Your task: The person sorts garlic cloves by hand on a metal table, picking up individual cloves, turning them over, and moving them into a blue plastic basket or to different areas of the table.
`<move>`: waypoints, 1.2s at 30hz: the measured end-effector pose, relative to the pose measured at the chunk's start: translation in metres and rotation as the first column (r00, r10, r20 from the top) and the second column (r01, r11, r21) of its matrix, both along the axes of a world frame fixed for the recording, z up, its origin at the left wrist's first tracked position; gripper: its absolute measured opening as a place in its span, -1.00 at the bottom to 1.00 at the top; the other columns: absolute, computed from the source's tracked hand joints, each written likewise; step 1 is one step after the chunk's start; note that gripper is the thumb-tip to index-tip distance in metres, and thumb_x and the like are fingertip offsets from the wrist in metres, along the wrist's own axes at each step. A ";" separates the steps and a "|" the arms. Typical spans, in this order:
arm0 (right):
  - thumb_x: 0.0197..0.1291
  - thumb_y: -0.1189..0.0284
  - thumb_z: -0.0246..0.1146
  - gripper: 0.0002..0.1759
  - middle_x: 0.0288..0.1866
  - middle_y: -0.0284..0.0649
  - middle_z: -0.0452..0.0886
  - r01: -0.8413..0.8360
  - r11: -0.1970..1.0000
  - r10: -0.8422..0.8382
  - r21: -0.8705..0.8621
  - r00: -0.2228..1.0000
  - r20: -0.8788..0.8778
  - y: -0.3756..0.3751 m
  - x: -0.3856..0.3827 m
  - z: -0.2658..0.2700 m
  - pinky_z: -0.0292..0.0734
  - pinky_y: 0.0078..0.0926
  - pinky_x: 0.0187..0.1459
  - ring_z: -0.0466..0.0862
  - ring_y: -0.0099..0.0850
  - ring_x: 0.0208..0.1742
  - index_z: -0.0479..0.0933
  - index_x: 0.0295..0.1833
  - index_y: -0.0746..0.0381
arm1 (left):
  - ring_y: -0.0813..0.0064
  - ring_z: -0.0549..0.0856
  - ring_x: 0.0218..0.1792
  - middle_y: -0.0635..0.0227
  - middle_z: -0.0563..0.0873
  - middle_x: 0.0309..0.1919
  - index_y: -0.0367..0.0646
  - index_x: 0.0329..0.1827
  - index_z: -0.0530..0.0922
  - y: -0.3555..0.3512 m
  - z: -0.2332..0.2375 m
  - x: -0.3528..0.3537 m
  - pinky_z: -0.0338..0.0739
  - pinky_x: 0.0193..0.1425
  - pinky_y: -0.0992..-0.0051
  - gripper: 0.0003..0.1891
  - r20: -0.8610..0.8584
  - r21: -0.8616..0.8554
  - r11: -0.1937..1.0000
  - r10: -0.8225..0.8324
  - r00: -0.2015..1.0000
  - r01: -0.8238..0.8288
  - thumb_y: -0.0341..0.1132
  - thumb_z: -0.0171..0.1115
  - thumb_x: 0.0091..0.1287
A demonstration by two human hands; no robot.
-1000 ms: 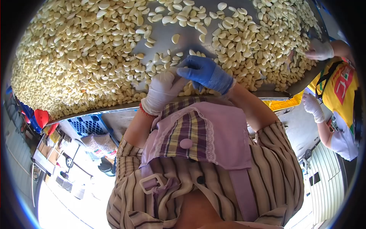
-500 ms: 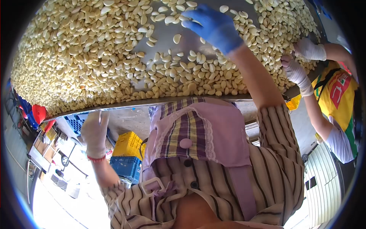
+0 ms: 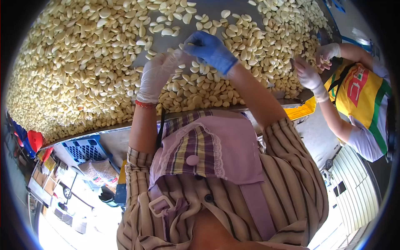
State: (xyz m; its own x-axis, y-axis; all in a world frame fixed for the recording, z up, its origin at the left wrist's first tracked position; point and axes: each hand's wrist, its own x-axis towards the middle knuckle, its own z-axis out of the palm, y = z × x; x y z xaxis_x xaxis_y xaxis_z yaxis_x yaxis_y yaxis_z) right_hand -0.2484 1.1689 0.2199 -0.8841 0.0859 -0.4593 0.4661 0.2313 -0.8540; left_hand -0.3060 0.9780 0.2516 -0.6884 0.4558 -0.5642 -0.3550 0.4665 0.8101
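Peeled garlic cloves (image 3: 83,71) lie thickly over a metal table (image 3: 166,43), with bare metal showing in the middle. My left hand (image 3: 160,73), in a thin whitish glove with a red bracelet at the wrist, is closed with its fingertips pinched together above the cloves. Against those fingertips, my right hand (image 3: 211,51) in a blue glove is closed too, thumb and fingers bent round a small pale clove. What the left fingers grip is hidden where the hands meet.
To the right, a person in a yellow and green apron (image 3: 360,96) works the cloves with two white-gloved hands (image 3: 310,77). The table's front edge (image 3: 121,127) runs along my waist. Below it are a blue crate (image 3: 85,148) and a yellow crate (image 3: 301,111).
My left hand has come up from below the table edge to over the cloves. My right hand has moved down and left to meet it, its fingers now bent in.
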 end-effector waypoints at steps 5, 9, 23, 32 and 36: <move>0.31 0.35 0.37 -0.80 -0.38 -0.36 0.65 0.462 0.670 -0.525 -0.582 0.848 0.069 -0.039 0.038 0.020 0.44 -0.73 -0.57 0.57 -0.67 -0.54 0.60 -0.10 0.23 | 0.64 0.52 -0.55 0.36 0.63 -0.54 -0.29 -0.21 0.66 0.005 -0.008 0.032 0.42 -0.41 0.64 -0.47 0.153 0.261 0.964 0.007 0.988 -0.047 0.10 0.05 0.53; 0.30 0.46 0.36 -0.85 -0.36 -0.35 0.64 0.315 0.837 -0.439 -0.448 0.874 -0.206 -0.052 0.046 0.028 0.49 -0.72 -0.48 0.58 -0.70 -0.46 0.62 -0.06 0.25 | 0.68 0.44 -0.55 0.47 0.56 -0.56 -0.27 -0.18 0.62 -0.002 0.028 0.032 0.31 -0.46 0.65 -0.52 0.235 0.137 0.988 -0.096 0.967 0.065 0.05 0.04 0.55; 0.31 0.32 0.36 -0.77 -0.51 -0.35 0.57 0.431 0.492 -0.363 -0.756 0.891 0.272 -0.066 0.044 0.056 0.48 -0.72 -0.58 0.51 -0.67 -0.61 0.58 -0.16 0.28 | 0.70 0.43 -0.37 0.55 0.53 -0.38 -0.24 -0.08 0.55 -0.038 0.019 0.067 0.38 -0.27 0.58 -0.80 -0.066 0.262 0.962 0.097 0.993 -0.077 -0.28 0.04 0.58; 0.43 0.14 0.19 -0.67 -0.48 -0.32 0.56 0.049 0.846 0.110 -0.531 0.959 0.263 -0.060 0.062 0.070 0.52 -0.52 -0.46 0.58 -0.53 -0.53 0.55 -0.14 0.21 | 0.23 0.59 -0.60 0.23 0.56 -0.63 -0.19 -0.34 0.55 -0.112 0.054 0.073 0.46 -0.50 0.31 -0.81 -0.406 -0.446 0.657 -0.754 0.517 0.608 -0.26 0.24 0.36; 0.35 0.02 0.17 -0.60 -0.23 -0.15 0.67 -0.747 0.624 0.684 0.230 0.664 0.303 0.010 0.079 0.036 0.62 -0.18 -0.10 0.70 -0.20 -0.22 0.62 -0.10 0.15 | 0.14 0.71 -0.50 0.15 0.69 -0.60 -0.12 -0.48 0.73 -0.284 0.077 0.102 0.59 -0.34 0.20 -0.61 0.331 -0.756 0.029 -0.845 0.420 0.654 0.06 0.50 -0.02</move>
